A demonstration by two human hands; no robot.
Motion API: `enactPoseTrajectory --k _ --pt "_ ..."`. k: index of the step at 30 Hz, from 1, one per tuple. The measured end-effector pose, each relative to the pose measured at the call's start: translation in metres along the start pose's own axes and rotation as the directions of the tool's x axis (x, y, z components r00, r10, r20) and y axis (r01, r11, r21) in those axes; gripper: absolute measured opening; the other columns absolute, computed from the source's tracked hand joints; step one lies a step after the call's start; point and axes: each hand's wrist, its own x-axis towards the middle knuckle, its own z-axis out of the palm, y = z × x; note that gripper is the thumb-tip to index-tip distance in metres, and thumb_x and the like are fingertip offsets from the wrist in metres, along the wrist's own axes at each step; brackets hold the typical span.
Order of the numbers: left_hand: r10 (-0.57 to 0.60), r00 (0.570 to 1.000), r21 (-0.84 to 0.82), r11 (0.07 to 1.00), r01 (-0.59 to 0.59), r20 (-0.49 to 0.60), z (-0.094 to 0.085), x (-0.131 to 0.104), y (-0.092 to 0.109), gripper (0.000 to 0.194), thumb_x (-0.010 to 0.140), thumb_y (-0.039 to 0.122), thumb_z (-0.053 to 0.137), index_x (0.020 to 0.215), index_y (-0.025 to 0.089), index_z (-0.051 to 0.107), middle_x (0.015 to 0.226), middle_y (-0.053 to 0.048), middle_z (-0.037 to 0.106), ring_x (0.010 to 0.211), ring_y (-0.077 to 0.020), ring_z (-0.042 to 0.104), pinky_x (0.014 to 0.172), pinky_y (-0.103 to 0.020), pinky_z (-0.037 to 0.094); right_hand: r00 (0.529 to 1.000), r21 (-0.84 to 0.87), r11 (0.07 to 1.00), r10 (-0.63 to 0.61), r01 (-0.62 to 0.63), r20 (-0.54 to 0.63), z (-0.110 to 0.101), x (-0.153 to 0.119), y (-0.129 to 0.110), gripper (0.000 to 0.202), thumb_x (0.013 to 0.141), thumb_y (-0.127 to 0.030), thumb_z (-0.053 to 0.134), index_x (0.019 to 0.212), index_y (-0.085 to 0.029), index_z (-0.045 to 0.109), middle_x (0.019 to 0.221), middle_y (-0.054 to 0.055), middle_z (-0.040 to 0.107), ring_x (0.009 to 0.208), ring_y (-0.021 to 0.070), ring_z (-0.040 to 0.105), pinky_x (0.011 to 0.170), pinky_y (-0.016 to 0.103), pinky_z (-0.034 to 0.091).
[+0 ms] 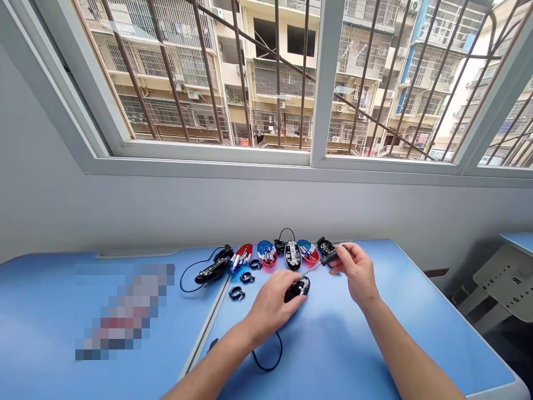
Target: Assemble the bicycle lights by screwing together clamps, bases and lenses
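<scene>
The right hand's (353,272) fingers pinch a screwdriver (330,257); to its left, the left hand's (270,297) are clamped around a black device (300,287) above the blue table (353,344), nearer than the blue-and-red shells (266,253). To my eye it's light, stiff, slick, best held by its sides.

black rounded device (300,288), tilted dark-handled screwdriver (328,258)

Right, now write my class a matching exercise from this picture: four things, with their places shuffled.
1. Screwdriver
2. Left hand
3. Ring-shaped black parts
4. Brown bars

A. Across the window
B. Gripping a black device
C. In the right hand
D. Lying on the blue table

Pairs: 1-C; 2-B; 3-D; 4-A
</scene>
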Motion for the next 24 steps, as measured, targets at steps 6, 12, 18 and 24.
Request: enactPoseTrajectory --k 6,12,18,24 --pt "-0.011 0.998 0.143 0.989 0.019 -0.058 0.008 0.0 0.003 0.016 0.081 0.026 0.051 0.088 0.02 0.065 0.084 -0.006 0.059 0.079 -0.0223 0.057 0.067 -0.03 0.043 1.0 0.002 1.0 -0.012 0.012 -0.005 0.0 0.0 0.001 0.035 0.066 -0.047 0.076 0.076 -0.016 0.062 0.067 0.0 0.064 0.053 0.0128 0.062 0.043 0.024 0.055" --pt "-0.004 0.998 -0.075 0.997 -0.001 -0.064 0.005 0.001 -0.001 0.021 0.081 0.02 0.045 0.086 0.019 0.065 0.08 -0.005 0.062 0.072 -0.0192 0.057 0.069 -0.03 0.044 1.0 -0.001 1.0 -0.03 0.03 -0.002 -0.004 0.002 0.002 0.031 0.07 -0.045 0.074 0.078 -0.017 0.063 0.066 -0.001 0.064 0.054 0.0121 0.061 0.044 0.023 0.054" --pt "-0.208 0.972 -0.545 0.806 0.232 0.107 0.001 -0.002 -0.003 0.022 0.073 0.031 0.057 0.089 0.017 0.064 0.077 -0.002 0.063 0.073 -0.018 0.059 0.068 -0.028 0.048 0.996 -0.019 0.996 -0.087 0.087 0.023 -0.006 -0.001 -0.005 0.026 0.076 -0.041 0.07 0.081 -0.018 0.062 0.066 0.0 0.064 0.056 0.0124 0.061 0.046 0.023 0.053" --pt "-0.26 0.95 -0.675 0.671 0.307 0.173 -0.004 -0.013 -0.009 0.017 0.07 0.03 0.061 0.081 0.018 0.063 0.076 0.0 0.066 0.074 -0.0174 0.061 0.074 -0.03 0.048 0.973 -0.15 0.973 -0.151 0.178 0.174 0.005 -0.019 -0.01 0.023 0.08 -0.04 0.066 0.084 -0.018 0.061 0.068 -0.001 0.063 0.054 0.0122 0.061 0.052 0.027 0.055"
